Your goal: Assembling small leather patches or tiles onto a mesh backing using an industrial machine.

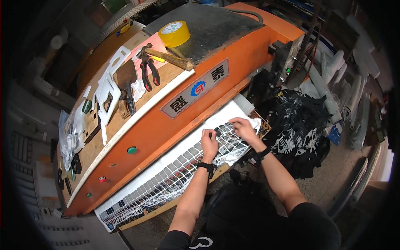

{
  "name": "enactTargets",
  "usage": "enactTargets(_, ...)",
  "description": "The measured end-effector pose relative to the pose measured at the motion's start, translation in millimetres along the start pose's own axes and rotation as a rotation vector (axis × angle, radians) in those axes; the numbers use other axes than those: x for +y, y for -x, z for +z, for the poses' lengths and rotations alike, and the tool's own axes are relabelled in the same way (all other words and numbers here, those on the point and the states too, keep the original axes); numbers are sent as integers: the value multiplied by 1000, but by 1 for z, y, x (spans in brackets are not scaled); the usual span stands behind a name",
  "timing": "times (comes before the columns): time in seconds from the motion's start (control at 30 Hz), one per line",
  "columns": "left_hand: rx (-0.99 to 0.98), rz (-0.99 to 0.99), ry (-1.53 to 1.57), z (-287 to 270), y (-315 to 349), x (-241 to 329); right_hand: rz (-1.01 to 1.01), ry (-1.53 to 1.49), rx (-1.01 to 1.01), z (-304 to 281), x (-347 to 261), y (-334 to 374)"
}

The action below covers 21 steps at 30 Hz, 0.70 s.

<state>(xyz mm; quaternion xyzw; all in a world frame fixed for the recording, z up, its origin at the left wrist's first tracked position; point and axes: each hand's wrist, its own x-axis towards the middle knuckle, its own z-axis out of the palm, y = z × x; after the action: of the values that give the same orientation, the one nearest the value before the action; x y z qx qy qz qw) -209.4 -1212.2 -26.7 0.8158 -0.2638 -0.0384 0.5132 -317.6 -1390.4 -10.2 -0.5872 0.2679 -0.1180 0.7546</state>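
Note:
A long white sheet (pixel 200 138), cut into a lattice of thin strips with grey and dark gaps, lies along the front of the orange machine. My left hand (pixel 209 146) is over its right part, fingers curled round a small black piece (pixel 213 134) whose kind I cannot make out. Farther right, near the sheet's end, my right hand (pixel 246 131) has its thumb and fingers bent together over the lattice. Whatever those fingertips pinch is too small to tell. Both wrists wear black bands.
The orange machine (pixel 141 152) has buttons on its front. On its top lie a yellow tape roll (pixel 177 36), a hammer (pixel 171 57), pliers (pixel 148 71) and white cut-out frames (pixel 109 89). Black scraps (pixel 291 125) heap at the right, beside long rolls (pixel 325 91). A wooden strip (pixel 175 202) edges the sheet.

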Motion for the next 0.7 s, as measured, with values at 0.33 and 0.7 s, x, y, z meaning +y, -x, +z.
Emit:
enactTargets(0.33,-93,-60,87,-10,-15,-23,-285,774,158,58,29,-17)
enactTargets(0.7,-210,-314,-481,-1,-55,10,-351,792,311,55,32,-13)
